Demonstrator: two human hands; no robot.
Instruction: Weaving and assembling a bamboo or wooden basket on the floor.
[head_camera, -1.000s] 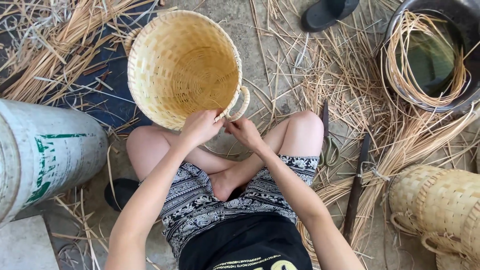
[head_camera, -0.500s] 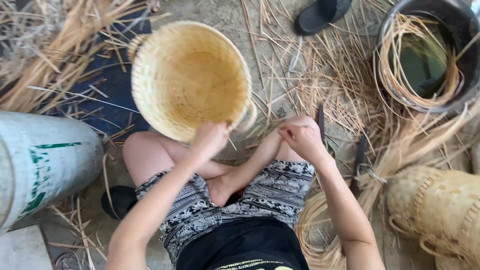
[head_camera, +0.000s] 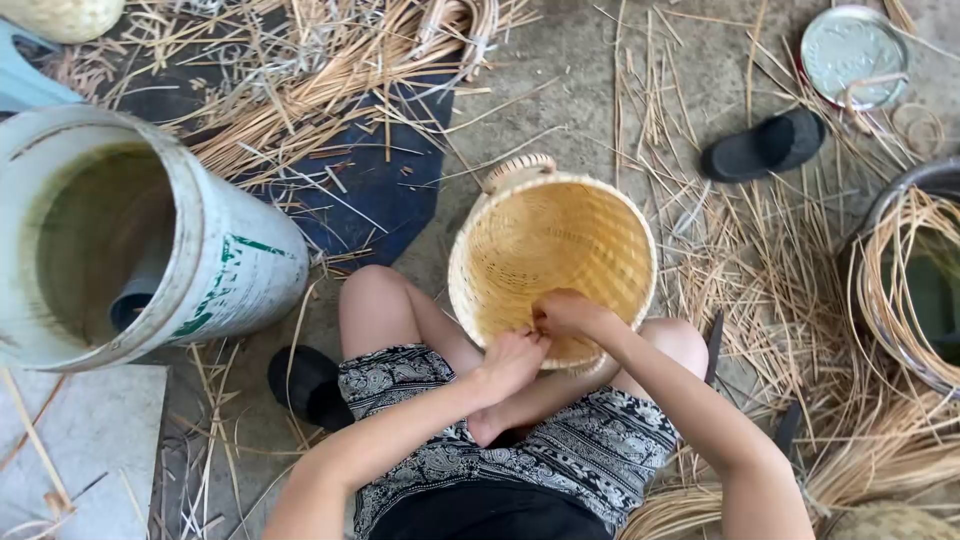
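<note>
A round woven straw basket (head_camera: 560, 245) rests against my crossed legs, its opening facing up and a small loop handle at its far rim. My left hand (head_camera: 512, 362) grips the basket's near rim from outside. My right hand (head_camera: 566, 313) is curled over the same stretch of rim, fingers pinching the weave just inside. The two hands touch each other. My knees flank the basket on both sides.
A large white plastic bucket (head_camera: 215, 275) lies tilted at the left. Loose straw strips (head_camera: 760, 260) cover the concrete floor. A black sandal (head_camera: 765, 145) and a round metal lid (head_camera: 853, 52) lie far right. A basin with coiled strips (head_camera: 905, 280) stands at the right edge.
My right hand came back from the right side to the basket rim. The basket now sits lower and more to the right in view, as the camera has shifted.
</note>
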